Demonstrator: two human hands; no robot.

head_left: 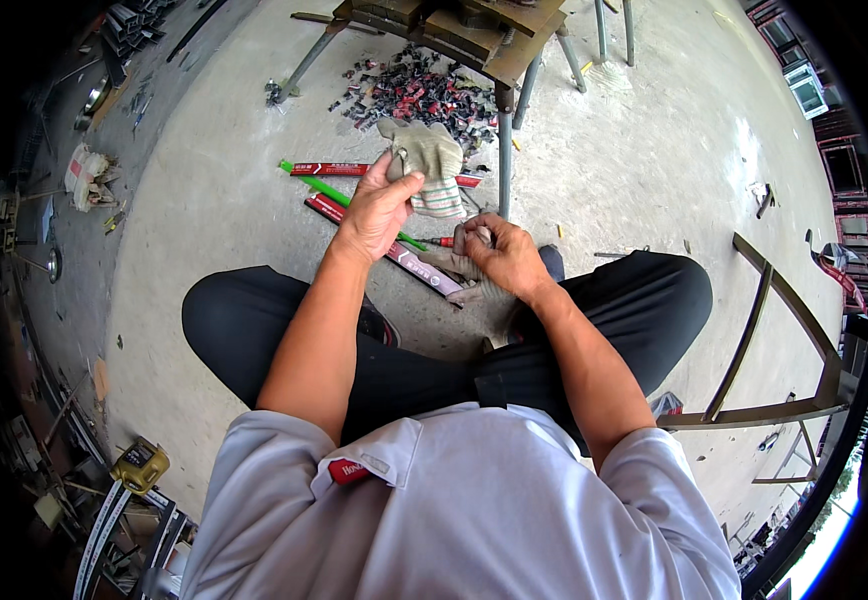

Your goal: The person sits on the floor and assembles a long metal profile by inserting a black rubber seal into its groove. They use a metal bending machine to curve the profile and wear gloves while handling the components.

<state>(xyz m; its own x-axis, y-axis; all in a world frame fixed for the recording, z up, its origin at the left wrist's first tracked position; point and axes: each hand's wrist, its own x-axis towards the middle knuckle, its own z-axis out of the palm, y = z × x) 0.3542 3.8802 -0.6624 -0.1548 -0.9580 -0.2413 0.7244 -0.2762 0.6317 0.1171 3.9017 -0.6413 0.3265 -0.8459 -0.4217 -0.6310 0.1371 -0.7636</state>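
Observation:
A greyish knitted work glove (432,158) with a striped cuff is held up in front of me. My left hand (379,205) is closed on its near side, the thumb pressed against the fabric. Lower and to the right, my right hand (506,258) pinches a bunched greyish cloth, which looks like a second work glove (492,292) hanging toward the floor between my legs. Its shape is partly hidden by my fingers. Beneath the hands lie a red and pale printed strip (422,270), another red strip (326,169) and a bright green stick (326,188).
A metal-legged stand (506,150) rises just ahead, with a heap of black and red scraps (424,95) under it. Metal frame pieces (769,408) lie to the right. A yellow tape measure (140,465) sits at lower left, and a whitish bundle (89,178) lies far left.

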